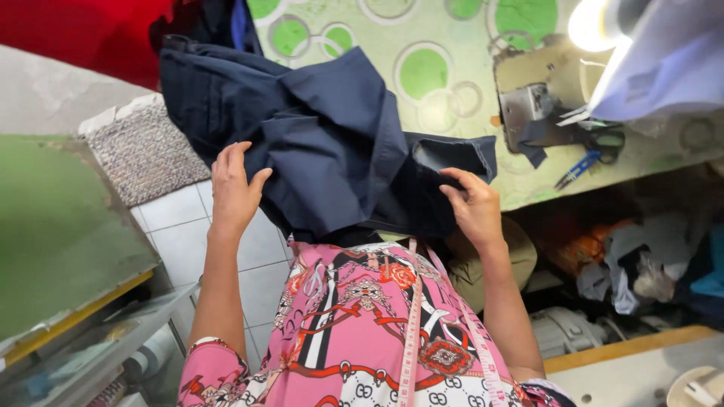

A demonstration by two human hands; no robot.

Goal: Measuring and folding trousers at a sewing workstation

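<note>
A bundle of dark navy fabric [324,136] lies bunched over the near edge of a sewing table and hangs toward my lap. My left hand [232,192] grips its left side, fingers curled into the cloth. My right hand [471,205] holds the right side, pinching a folded edge near a hemmed opening. A pink tape measure [413,324] hangs down my patterned pink top.
The sewing table [445,45] has a pale green cover with circle print. A sewing machine [648,53] with a bright lamp stands at the far right, scissors [607,139] and blue snips [579,167] beside it. A woven mat [139,151] lies on the tiled floor at left, beside a green board [53,226].
</note>
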